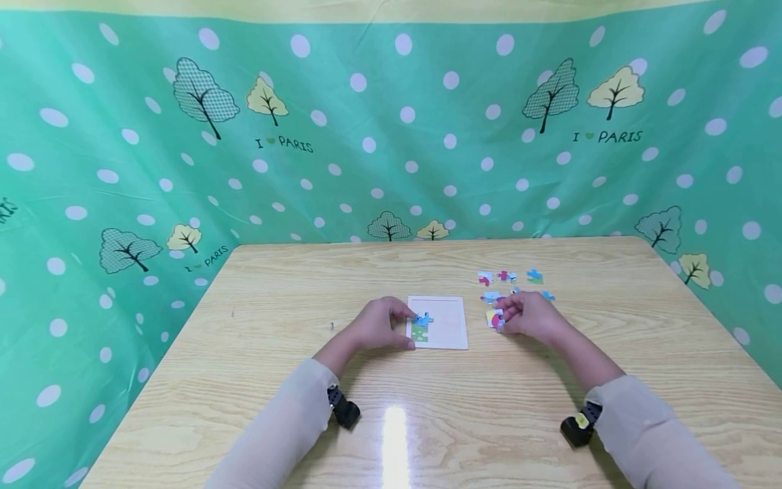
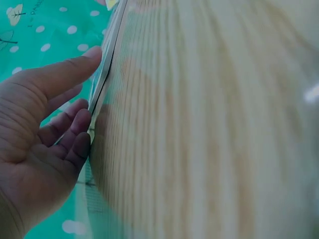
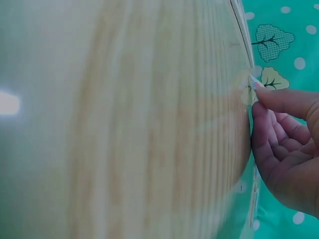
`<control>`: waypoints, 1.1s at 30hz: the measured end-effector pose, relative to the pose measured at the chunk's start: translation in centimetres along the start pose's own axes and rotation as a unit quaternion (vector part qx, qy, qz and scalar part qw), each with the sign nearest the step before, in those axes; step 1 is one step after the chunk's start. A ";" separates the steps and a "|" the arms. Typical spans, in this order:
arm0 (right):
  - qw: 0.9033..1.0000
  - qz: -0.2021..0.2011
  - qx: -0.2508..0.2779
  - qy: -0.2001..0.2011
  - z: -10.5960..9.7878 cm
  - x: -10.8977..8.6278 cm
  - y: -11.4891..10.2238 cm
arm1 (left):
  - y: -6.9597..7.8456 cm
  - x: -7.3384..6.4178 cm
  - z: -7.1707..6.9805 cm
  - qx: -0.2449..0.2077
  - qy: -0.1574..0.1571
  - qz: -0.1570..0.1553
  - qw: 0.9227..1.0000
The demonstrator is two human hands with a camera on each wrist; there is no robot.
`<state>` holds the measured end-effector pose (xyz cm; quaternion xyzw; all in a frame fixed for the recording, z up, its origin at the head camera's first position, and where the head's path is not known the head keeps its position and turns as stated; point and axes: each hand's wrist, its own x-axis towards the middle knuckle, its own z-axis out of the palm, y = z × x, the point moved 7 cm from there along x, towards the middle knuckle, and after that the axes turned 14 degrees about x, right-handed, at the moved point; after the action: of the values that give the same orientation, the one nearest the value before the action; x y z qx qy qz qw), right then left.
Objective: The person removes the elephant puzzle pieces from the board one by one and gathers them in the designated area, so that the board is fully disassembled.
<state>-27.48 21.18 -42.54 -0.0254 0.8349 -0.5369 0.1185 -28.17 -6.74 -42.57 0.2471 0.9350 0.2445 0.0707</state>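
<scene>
A white square puzzle tray (image 1: 449,326) lies flat on the table. Along its left side are a green puzzle piece (image 1: 419,333) and a blue puzzle piece (image 1: 424,318). My left hand (image 1: 380,324) rests at the tray's left edge, thumb near the lower corner and a fingertip close to the blue piece. In the left wrist view the left hand (image 2: 45,119) has its thumb stretched out and its other fingers loosely bent. To the right of the tray, my right hand (image 1: 530,315) pinches a white, yellow and pink puzzle piece (image 1: 493,318) between thumb and finger.
Several loose puzzle pieces lie beyond the right hand, among them a blue and green one (image 1: 535,276) and a pink and white one (image 1: 485,278). A tiny object (image 1: 332,326) lies left of the left hand. A green dotted curtain (image 1: 391,149) hangs behind the wooden table (image 1: 489,414).
</scene>
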 end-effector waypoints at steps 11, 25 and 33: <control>0.992 -0.051 -0.112 0.007 -0.9 -0.4 0.1 | -0.2 -0.1 0.4 0.003 0.001 0.014 1.000; 0.996 -0.064 -0.065 0.014 -0.8 -0.6 -1.0 | -0.3 -0.2 0.1 -0.005 0.010 0.019 1.000; 0.996 -0.077 -0.048 0.014 0.2 -0.7 -2.6 | -0.3 -0.1 0.5 0.000 0.004 0.014 1.000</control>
<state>-26.94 19.98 -40.12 -0.0877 0.8570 -0.5038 0.0635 -28.07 -6.82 -43.13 0.2590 0.9317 0.2467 0.0641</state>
